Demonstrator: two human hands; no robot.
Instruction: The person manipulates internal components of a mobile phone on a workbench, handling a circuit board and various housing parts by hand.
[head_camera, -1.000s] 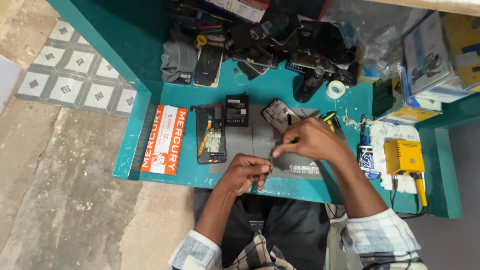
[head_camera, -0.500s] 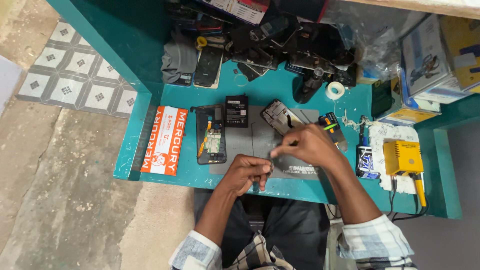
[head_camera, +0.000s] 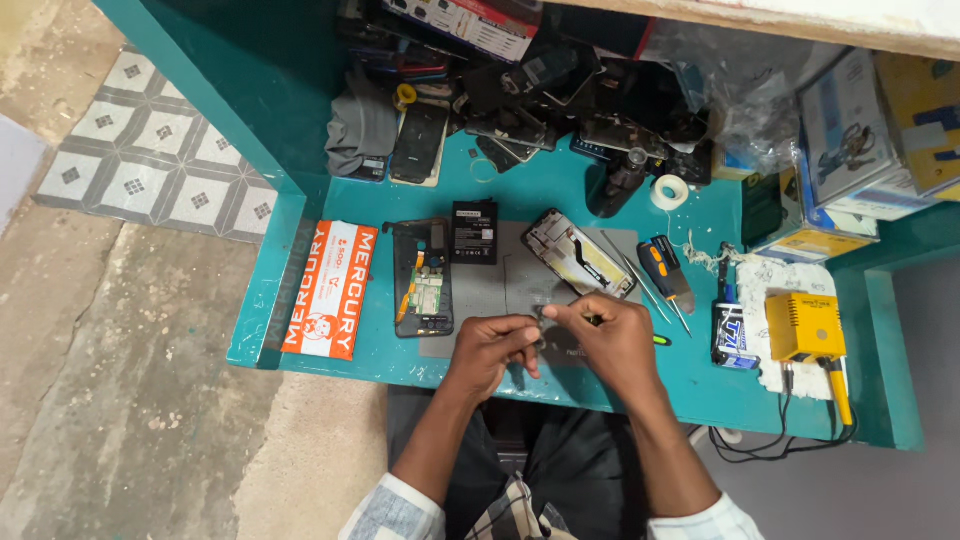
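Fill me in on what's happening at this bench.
A person sits at a teal workbench, both hands meeting over a grey mat. The left hand and right hand pinch a small part between them, too tiny to identify. An opened phone, a battery and a phone frame lie just beyond.

The workbench (head_camera: 500, 190) was teal, with a grey mat (head_camera: 520, 285) on it. An orange and white box (head_camera: 332, 290) lay at its left end, and a yellow unit (head_camera: 803, 326) sat on a white cloth (head_camera: 775, 280) at the right. The screwdriver (head_camera: 662, 268) had an orange and black handle. The floor tiles (head_camera: 150, 170) were pale with dark diamonds. The sleeves (head_camera: 395, 510) were checked in light blue and white.
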